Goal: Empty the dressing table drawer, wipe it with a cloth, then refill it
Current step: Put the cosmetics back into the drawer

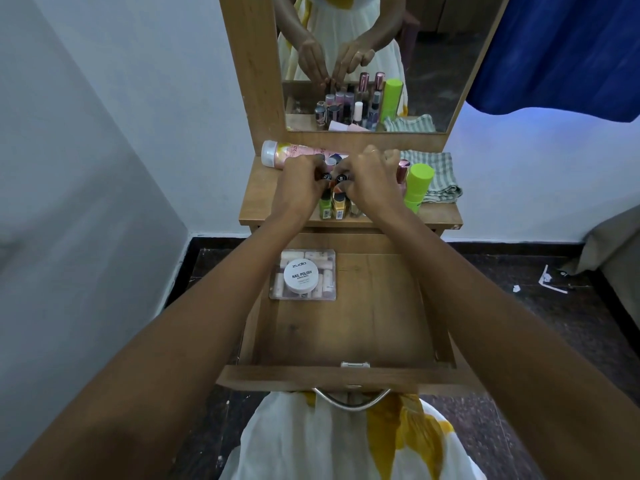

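Note:
The wooden drawer [381, 323] is pulled out toward me. In its back left corner lies a clear plastic box [327, 292] with a white nail polish remover jar [302, 276] on top. On the dressing table top [258, 199] stands a cluster of nail polish bottles [334, 206]. My left hand [299, 183] and my right hand [372, 181] both reach over the cluster, fingers curled round the caps of small bottles. A green-and-white striped cloth [440, 178] lies at the right of the top.
A pink tube [287, 152] lies along the back left of the top. A lime green bottle [417, 187] stands beside the cloth. The mirror [433, 81] rises behind. Blue fabric [561, 50] hangs at upper right. Paper scraps [550, 282] lie on the dark floor.

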Demonstrator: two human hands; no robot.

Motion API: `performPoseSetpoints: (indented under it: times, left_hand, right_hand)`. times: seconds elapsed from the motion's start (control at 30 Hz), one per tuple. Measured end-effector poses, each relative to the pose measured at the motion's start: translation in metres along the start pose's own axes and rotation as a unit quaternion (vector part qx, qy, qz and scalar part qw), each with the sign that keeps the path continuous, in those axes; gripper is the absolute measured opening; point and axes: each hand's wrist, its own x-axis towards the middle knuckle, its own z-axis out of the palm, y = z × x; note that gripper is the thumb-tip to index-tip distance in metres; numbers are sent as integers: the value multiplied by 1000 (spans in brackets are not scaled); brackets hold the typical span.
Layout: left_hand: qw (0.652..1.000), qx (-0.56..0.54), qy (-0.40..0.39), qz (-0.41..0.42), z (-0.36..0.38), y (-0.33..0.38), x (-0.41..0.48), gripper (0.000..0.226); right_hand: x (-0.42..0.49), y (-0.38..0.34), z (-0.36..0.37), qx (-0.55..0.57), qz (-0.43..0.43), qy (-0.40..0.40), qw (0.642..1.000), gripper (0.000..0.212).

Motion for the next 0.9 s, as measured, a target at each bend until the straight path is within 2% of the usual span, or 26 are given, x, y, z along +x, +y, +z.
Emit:
performPoseSetpoints:
  times: [0.17, 0.37, 0.6, 0.9]
  left_hand:
    - [1000, -17, -9, 5, -7, 1, -13, 21]
    - [998, -49, -30, 19, 2, 3, -35, 15]
    - [993, -110, -41, -27, 42, -3, -68, 13]
    - [989, -103, -6, -106, 88, -40, -74, 23]
  right_hand:
    - [-16, -1, -8, -8, -30, -8, 999, 20]
    - [-49, 7, -17, 71, -5, -19, 997, 21]
    - [-77, 31, 7, 118, 40, -67, 990, 22]
    - [-88, 51, 54, 136, 79, -101, 982, 25]
